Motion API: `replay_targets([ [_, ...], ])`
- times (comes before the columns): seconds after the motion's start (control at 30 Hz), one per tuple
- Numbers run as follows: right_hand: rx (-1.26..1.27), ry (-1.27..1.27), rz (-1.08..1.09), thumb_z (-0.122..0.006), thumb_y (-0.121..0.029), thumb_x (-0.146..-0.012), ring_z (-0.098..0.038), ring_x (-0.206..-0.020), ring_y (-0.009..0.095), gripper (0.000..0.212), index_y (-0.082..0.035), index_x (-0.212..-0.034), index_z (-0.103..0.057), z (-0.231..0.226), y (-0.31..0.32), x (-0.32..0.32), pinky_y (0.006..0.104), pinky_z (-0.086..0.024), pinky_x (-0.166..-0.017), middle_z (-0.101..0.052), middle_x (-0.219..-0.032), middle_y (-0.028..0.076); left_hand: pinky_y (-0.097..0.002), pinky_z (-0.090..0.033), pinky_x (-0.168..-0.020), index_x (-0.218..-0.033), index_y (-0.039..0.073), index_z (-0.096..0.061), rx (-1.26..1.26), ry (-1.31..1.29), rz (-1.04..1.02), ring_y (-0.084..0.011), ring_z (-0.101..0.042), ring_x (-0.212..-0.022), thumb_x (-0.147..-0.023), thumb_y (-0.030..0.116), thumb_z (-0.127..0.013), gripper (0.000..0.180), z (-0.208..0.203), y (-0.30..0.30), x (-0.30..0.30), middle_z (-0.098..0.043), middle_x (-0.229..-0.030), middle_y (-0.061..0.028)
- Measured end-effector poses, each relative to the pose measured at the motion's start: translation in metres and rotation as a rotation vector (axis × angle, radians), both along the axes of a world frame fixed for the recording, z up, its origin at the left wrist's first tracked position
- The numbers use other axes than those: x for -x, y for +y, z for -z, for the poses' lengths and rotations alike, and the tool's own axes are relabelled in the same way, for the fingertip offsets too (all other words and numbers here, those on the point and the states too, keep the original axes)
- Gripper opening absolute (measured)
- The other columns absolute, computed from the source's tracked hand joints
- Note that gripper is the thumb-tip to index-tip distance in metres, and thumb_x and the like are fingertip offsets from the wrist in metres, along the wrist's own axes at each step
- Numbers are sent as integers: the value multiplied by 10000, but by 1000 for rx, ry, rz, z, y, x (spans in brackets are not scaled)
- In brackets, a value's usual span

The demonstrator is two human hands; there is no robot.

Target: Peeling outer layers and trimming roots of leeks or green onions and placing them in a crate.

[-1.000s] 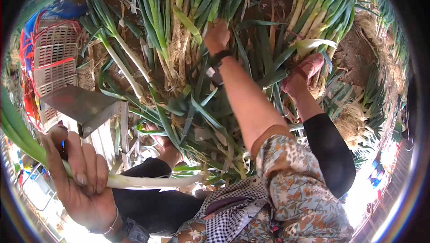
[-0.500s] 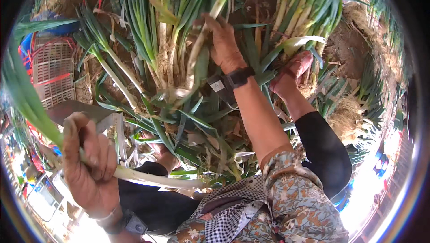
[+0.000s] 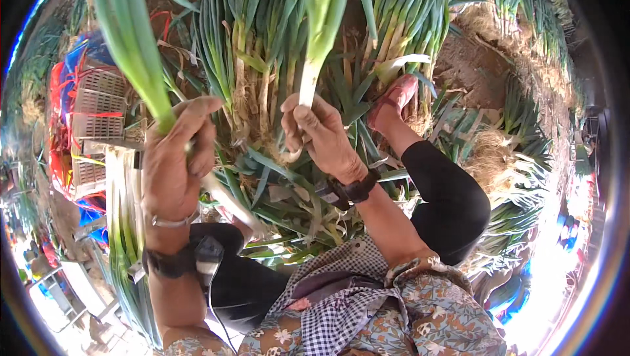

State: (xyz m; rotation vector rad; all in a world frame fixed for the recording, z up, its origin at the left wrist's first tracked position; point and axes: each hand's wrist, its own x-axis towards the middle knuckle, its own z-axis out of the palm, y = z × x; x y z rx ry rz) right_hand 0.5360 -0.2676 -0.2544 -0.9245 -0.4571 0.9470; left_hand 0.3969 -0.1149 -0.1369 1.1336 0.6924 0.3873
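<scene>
My left hand (image 3: 176, 169) is closed around a leek (image 3: 141, 61). Its green leaves fan up past my thumb, and its white stalk slants down to the right below my fingers. A second leek (image 3: 318, 34) stands nearly upright in my right hand (image 3: 321, 134), pinched at the pale shank with the leaves pointing away from me. The lower end of that one is mostly hidden by my fingers. Just beyond both hands, a bunch of leeks (image 3: 244, 54) with dry outer skins rests on the ground.
White-stalked leeks (image 3: 123, 208) lie by my left forearm. Beyond them is a pale plastic basket (image 3: 98, 113) with red ties. Another leek bunch (image 3: 410, 18) lies beside my pink shoe (image 3: 398, 97). Stripped leaves (image 3: 295, 241) litter the ground between my legs, and a root clump (image 3: 491, 156) lies at right.
My right hand has drawn a leek from the bunch and brought it nearer. My left hand has moved up and right with its leek, closer to the right hand. The view has shifted.
</scene>
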Motion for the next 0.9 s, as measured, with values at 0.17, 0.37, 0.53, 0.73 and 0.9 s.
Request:
replay_targets([
  [0.17, 6, -215, -194, -500, -326, -984, -424, -560, 32, 292, -37, -1015, -532, -52, -17, 42, 188, -347, -484, -498, -711, -18, -172, -295, -395, -1120, -12, -639, -162, -154, 38, -16, -395, -452, -895, 272, -655, 362, -10, -16, -3, -662, -817, -56],
  [0.37, 137, -227, -518, -441, -311, -1006, -515, -615, 51, 295, -29, -1078, -488, -124, -52, 87, 203, -427, -539, -559, -776, 1, -184, -328, -417, -1006, 86, -632, 12, -341, -177, -49, -498, -529, -804, 343, -733, 342, -37, -38, 14, -622, -763, 14],
  [0.53, 66, -272, -249, -528, -282, -974, -596, -795, 87, 340, 16, -1135, -504, -101, -37, 88, 231, -503, -685, -626, -913, 60, -178, -317, -417, -917, 100, -642, -38, -422, -142, -37, -495, -519, -792, 152, -735, 164, -30, -31, 16, -620, -750, 30],
  [0.73, 104, -684, 286, -599, -221, -939, -547, -797, 86, 265, 22, -1040, -573, -114, 3, 73, 247, -456, -716, -616, -896, 35, -183, -314, -402, -849, 94, -636, -87, -339, -94, -25, -464, -479, -796, 122, -744, 124, -16, -40, 10, -583, -698, 53],
  [0.9, -48, 16, 325, -585, -145, -935, -581, -738, 122, 165, 10, -987, -564, -93, 5, 69, 267, -490, -692, -615, -826, 59, -198, -331, -385, -869, 55, -631, -55, -295, -217, -38, -479, -469, -793, 116, -760, 162, -7, -35, 6, -595, -691, 13],
])
